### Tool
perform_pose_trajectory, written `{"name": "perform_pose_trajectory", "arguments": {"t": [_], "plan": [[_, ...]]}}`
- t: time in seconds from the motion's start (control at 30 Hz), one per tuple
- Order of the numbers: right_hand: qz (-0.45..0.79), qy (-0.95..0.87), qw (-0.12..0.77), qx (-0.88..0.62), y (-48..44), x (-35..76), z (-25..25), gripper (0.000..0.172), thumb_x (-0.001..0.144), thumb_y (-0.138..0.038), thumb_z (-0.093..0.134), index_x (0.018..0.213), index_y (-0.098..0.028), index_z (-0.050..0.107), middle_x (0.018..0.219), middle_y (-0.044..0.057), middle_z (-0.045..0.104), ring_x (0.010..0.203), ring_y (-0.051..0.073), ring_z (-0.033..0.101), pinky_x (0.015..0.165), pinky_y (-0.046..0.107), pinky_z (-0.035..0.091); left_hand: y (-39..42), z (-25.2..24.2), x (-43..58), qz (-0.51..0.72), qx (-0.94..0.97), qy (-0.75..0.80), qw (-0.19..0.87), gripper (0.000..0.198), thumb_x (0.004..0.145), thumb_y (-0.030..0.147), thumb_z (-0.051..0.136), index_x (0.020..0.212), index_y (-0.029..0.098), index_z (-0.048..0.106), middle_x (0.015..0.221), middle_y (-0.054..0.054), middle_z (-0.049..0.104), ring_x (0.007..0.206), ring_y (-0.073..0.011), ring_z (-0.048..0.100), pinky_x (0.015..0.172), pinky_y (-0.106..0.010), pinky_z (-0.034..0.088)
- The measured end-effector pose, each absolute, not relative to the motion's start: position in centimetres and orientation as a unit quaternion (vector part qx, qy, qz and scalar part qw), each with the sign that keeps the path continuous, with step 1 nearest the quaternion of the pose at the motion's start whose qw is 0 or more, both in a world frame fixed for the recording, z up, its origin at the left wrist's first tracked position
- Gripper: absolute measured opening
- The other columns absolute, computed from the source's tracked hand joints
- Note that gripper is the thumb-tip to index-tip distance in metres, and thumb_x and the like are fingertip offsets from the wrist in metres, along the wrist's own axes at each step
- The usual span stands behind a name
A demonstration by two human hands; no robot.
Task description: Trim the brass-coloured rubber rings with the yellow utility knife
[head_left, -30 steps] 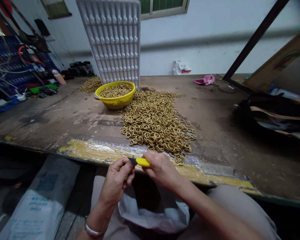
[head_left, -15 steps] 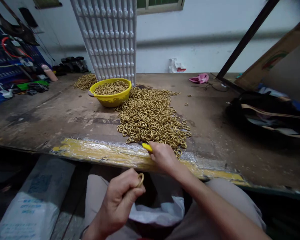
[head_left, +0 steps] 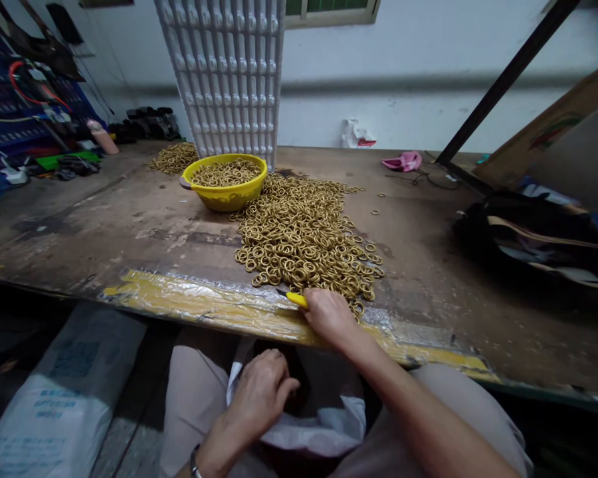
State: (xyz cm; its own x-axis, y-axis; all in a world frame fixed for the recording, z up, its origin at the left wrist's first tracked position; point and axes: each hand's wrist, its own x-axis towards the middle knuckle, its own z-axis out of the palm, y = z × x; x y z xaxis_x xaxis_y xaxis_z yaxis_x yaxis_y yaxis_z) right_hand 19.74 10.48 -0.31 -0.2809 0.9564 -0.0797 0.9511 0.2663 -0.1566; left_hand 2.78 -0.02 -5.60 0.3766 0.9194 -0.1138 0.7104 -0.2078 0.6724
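Note:
My right hand (head_left: 331, 317) rests at the table's front edge, closed around a yellow-handled knife (head_left: 297, 300) whose short dark blade points left. Just beyond it spreads a heap of brass-coloured rings (head_left: 299, 232). Over the mouth of a white bag (head_left: 323, 430) between my knees, my left hand (head_left: 262, 385) hangs palm down. Its thumb stands apart from the fingers, which bend downward with their tips partly hidden; no ring shows in it.
Behind the heap, a yellow basin (head_left: 229, 198) holds more rings, and a smaller ring pile (head_left: 173, 158) lies farther left. A ribbed grey panel (head_left: 224, 86) stands upright behind the basin. At right sits a black bag (head_left: 478, 229); a pink cloth (head_left: 402, 161) lies at the back.
My left hand has moved from holding a ring up at the left to over the white bag, and the ring is out of sight. My right hand stays at the heap with the knife.

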Motion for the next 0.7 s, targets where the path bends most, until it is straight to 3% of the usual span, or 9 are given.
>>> {"name": "perform_pose_trajectory", "arguments": {"t": [0.07, 0.13, 0.27, 0.37, 0.57, 0.7], "plan": [[0.101, -0.792, 0.033, -0.601, 10.6, 19.6, -0.1, 0.012, 0.077, -0.015, 0.052, 0.076, -0.015, 0.064, 0.080, 0.009, 0.069, 0.072, 0.018, 0.062, 0.061, 0.025, 0.035, 0.4, -5.4, 2.6, 0.177, 0.753, 0.546, 0.322, 0.015, 0.086, 0.023, 0.055, 0.071, 0.018, 0.056, 0.074, -0.006, 0.060, 0.073, -0.0209, 0.056, 0.068, -0.031, 0.040], [0.182, -0.774, 0.087, -0.601, 10.6, 19.5, 0.3, 0.010, 0.074, -0.017, 0.053, 0.066, -0.016, 0.059, 0.065, 0.004, 0.063, 0.061, 0.014, 0.056, 0.054, 0.023, 0.032, 0.8, -5.1, 2.6, 0.245, 0.723, 0.555, 0.329, 0.007, 0.086, 0.025, 0.056, 0.081, 0.019, 0.058, 0.077, -0.004, 0.062, 0.073, -0.0195, 0.058, 0.068, -0.030, 0.042], [0.561, -0.600, 0.191, -0.536, 10.2, 19.2, 1.1, 0.023, 0.073, -0.028, 0.055, 0.056, -0.019, 0.043, 0.042, -0.007, 0.037, 0.037, 0.006, 0.031, 0.040, 0.021, 0.022, 1.3, -4.2, 2.5, 0.413, 0.650, 0.539, 0.341, 0.027, 0.090, 0.023, 0.052, 0.117, 0.021, 0.051, 0.100, -0.007, 0.066, 0.087, -0.0176, 0.063, 0.078, -0.028, 0.049], [0.736, -0.457, 0.214, -0.450, 9.5, 18.7, 1.1, 0.024, 0.068, -0.031, 0.061, 0.059, -0.019, 0.042, 0.042, -0.009, 0.037, 0.034, 0.004, 0.028, 0.034, 0.018, 0.023, 1.6, -3.7, 2.3, 0.456, 0.663, 0.498, 0.324, 0.026, 0.090, 0.020, 0.053, 0.116, 0.021, 0.053, 0.107, -0.007, 0.065, 0.098, -0.0175, 0.062, 0.087, -0.028, 0.048], [0.800, -0.381, 0.202, -0.417, 8.7, 17.9, 0.3, 0.024, 0.068, -0.030, 0.063, 0.062, -0.018, 0.043, 0.044, -0.009, 0.043, 0.032, 0.003, 0.031, 0.031, 0.015, 0.027, 1.7, -3.4, 2.0, 0.471, 0.675, 0.486, 0.293, 0.007, 0.088, 0.016, 0.056, 0.091, 0.020, 0.062, 0.089, -0.003, 0.066, 0.086, -0.0152, 0.061, 0.082, -0.024, 0.046], [0.768, -0.432, 0.206, -0.425, 8.3, 17.6, 0.7, 0.026, 0.072, -0.036, 0.061, 0.064, -0.019, 0.043, 0.045, -0.009, 0.043, 0.033, 0.004, 0.032, 0.033, 0.016, 0.025, 1.8, -3.1, 1.8, 0.463, 0.620, 0.514, 0.370, 0.006, 0.087, 0.020, 0.058, 0.082, 0.018, 0.061, 0.078, -0.002, 0.063, 0.075, -0.0139, 0.058, 0.072, -0.023, 0.045]]}}
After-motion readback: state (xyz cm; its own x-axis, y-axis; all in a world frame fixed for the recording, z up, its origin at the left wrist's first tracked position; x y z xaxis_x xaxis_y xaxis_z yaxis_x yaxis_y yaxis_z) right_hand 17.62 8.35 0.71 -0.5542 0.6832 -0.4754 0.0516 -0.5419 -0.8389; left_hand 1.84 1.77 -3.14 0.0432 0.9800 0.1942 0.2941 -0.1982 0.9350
